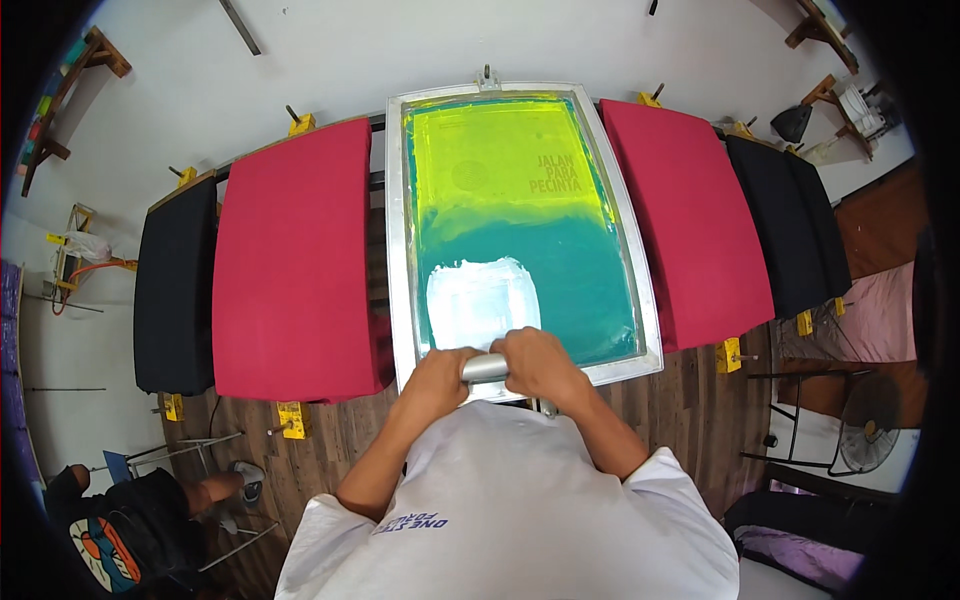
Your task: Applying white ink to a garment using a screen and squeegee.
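A screen-printing frame (397, 230) with pale metal sides lies in front of me. Its mesh is yellow-green at the far end and teal (585, 290) nearer me, with faint lettering at the upper right. White ink (484, 295) covers a patch at the near left of the mesh. Over the frame's near end, both my hands are closed around a squeegee (485, 368) with a silvery, rounded handle. My left hand (437, 383) grips its left end and my right hand (540, 363) its right end. The blade is hidden by the hands and handle.
Red fabric-covered boards (295, 270) flank the frame, with black ones (175, 300) farther out and yellow clamps (293, 420) at their ends. Another person (130, 525) is at the lower left beside a metal stand. A fan (868, 425) stands at the right.
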Action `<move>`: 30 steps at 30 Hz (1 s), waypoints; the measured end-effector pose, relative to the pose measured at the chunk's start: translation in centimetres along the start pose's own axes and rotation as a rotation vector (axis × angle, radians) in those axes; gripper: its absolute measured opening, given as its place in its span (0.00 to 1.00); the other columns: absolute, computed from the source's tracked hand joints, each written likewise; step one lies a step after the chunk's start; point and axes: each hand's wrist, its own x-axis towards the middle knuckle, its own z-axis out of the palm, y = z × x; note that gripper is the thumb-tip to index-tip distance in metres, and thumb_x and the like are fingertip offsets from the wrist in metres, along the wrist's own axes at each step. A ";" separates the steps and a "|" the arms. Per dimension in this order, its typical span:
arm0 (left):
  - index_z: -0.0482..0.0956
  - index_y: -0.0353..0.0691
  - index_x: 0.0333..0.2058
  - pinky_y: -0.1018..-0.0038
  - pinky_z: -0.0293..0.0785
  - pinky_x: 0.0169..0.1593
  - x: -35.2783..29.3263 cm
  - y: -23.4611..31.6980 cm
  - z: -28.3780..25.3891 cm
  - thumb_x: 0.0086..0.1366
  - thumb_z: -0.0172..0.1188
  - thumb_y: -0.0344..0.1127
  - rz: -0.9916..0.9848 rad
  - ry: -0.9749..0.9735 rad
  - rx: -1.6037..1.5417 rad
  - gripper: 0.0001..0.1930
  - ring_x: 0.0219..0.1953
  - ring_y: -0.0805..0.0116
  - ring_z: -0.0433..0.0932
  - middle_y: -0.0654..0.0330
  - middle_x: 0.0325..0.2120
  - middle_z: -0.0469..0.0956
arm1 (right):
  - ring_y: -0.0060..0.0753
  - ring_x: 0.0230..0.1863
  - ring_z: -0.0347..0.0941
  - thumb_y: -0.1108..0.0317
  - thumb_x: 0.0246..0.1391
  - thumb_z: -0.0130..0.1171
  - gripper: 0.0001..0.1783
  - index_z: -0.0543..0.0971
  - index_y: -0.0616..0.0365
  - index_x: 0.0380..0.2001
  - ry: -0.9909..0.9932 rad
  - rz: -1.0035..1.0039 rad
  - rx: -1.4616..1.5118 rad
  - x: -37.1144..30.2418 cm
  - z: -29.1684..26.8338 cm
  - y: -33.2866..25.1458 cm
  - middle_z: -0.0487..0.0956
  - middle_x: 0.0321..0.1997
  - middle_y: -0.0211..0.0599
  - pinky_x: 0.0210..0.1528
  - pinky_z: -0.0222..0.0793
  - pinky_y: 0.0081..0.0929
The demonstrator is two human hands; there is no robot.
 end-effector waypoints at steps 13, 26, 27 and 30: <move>0.76 0.37 0.55 0.61 0.72 0.60 -0.5 -1.2 3.8 0.46 0.55 0.12 0.139 0.283 0.096 0.33 0.62 0.47 0.69 0.45 0.58 0.71 | 0.50 0.46 0.71 0.80 0.34 0.64 0.26 0.76 0.59 0.43 0.230 -0.070 -0.129 -1.1 3.1 1.4 0.72 0.44 0.44 0.41 0.72 0.44; 0.83 0.40 0.45 0.59 0.77 0.47 6.4 -0.8 -1.4 0.49 0.54 0.16 -0.032 0.290 -0.006 0.23 0.42 0.43 0.80 0.45 0.38 0.82 | 0.56 0.42 0.77 0.77 0.39 0.64 0.18 0.82 0.57 0.39 0.175 -0.054 -0.129 6.4 -2.6 2.6 0.80 0.39 0.49 0.44 0.76 0.47; 0.83 0.40 0.45 0.59 0.77 0.47 6.5 -1.1 -1.1 0.49 0.54 0.16 -0.034 0.295 -0.007 0.23 0.42 0.43 0.80 0.45 0.38 0.82 | 0.56 0.42 0.76 0.77 0.38 0.64 0.18 0.81 0.58 0.39 0.161 -0.055 -0.123 6.9 -2.6 3.0 0.79 0.39 0.51 0.45 0.76 0.47; 0.80 0.35 0.47 0.60 0.76 0.51 5.6 -2.1 0.6 0.48 0.54 0.14 0.071 0.395 0.019 0.25 0.45 0.44 0.79 0.46 0.45 0.81 | 0.57 0.45 0.73 0.80 0.35 0.65 0.24 0.79 0.58 0.42 0.177 -0.064 -0.137 5.6 -1.1 3.1 0.78 0.41 0.51 0.47 0.75 0.47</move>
